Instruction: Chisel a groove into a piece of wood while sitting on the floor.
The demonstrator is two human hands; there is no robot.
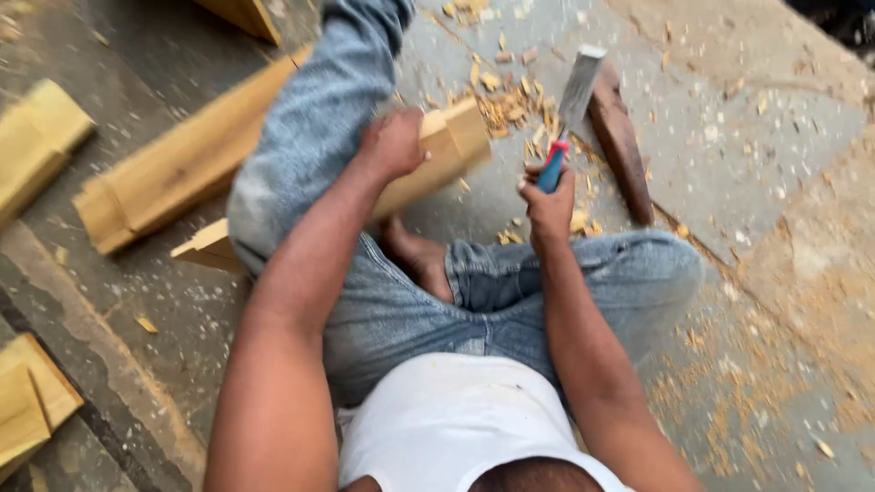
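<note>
Person seated on floor (747, 155), legs folded around work.

- Beam (456, 137): lies flat on floor, passes under raised left knee; leg weight likely pins it against blows.
- Left hand (394, 144): fingers clamped over beam top near cut end, steadying it.
- Right hand (550, 202): fingers closed tight on chisel (570, 109) handle, blade raised, tilted away from body, just beside beam end.
- Chips (510, 105): heaped at beam end, where cutting occurs.
- Dark stick (622, 137): lies on floor beyond chisel, within reach.
- Spare timbers (36, 137): set well apart at left.
</note>
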